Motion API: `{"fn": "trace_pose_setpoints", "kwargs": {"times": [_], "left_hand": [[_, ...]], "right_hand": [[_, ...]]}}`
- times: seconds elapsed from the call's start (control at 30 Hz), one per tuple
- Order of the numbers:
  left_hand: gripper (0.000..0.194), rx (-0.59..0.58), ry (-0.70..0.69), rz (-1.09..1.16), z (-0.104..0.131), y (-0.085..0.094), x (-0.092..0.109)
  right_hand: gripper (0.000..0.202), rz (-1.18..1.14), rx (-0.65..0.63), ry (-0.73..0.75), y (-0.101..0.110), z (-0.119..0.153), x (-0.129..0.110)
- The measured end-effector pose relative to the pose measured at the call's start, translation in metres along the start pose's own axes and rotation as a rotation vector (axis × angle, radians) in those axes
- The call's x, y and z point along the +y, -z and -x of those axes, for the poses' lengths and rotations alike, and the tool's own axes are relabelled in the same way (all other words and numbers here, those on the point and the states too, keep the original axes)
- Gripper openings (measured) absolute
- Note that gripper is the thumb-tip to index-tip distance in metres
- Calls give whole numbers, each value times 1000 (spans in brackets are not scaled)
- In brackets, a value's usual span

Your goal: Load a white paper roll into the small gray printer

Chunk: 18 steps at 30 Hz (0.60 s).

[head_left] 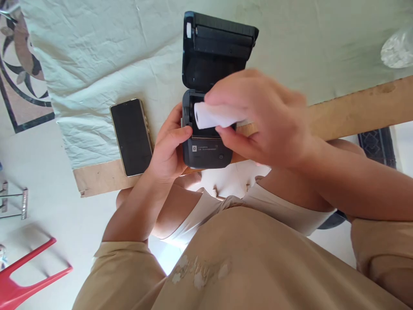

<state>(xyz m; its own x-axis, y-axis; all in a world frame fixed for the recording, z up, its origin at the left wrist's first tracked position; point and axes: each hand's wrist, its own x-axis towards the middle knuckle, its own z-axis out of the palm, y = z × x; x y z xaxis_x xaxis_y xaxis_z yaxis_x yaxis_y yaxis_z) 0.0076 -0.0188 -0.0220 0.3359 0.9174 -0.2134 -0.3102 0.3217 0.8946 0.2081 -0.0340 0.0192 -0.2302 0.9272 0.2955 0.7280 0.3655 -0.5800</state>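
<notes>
White paper roll (217, 116) is hovering over the open black printer (206, 155), its long axis running crosswise, hollow end facing my left hand (169, 148), which is grasping the printer's side; my right hand (266, 118), nearer, is pinching the roll.

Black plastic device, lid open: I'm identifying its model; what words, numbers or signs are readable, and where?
No words or numbers are readable.
White two-line print on the black plastic device: too small, blurred.
White square mark beside it: unclear.
Small round sign below: apparently power.
</notes>
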Motion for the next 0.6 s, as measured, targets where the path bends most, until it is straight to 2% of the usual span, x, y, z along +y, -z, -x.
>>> {"fn": "trace_pose_setpoints", "kwargs": {"times": [0.07, 0.13, 0.3, 0.37, 0.53, 0.6], "left_hand": [[32, -5, 6, -3, 1, 0, -1], [34, 3, 29, -17, 1, -1, 0], [34, 54, 33, -36, 3, -4, 2], [33, 58, 29, -38, 3, -3, 2], [36, 68, 30, -47, 3, -4, 2], [36, 62, 18, -39, 2, -5, 1]], "right_hand": [[46, 76, 5, 56, -5, -1, -4], [45, 122, 16, 45, -10, -2, -6], [20, 65, 71, 37, -16, 0, -4], [17, 55, 105, 42, -16, 1, -3], [20, 194, 16, 100, -16, -1, 3], [23, 254, 39, 106, -17, -2, 4]]}}
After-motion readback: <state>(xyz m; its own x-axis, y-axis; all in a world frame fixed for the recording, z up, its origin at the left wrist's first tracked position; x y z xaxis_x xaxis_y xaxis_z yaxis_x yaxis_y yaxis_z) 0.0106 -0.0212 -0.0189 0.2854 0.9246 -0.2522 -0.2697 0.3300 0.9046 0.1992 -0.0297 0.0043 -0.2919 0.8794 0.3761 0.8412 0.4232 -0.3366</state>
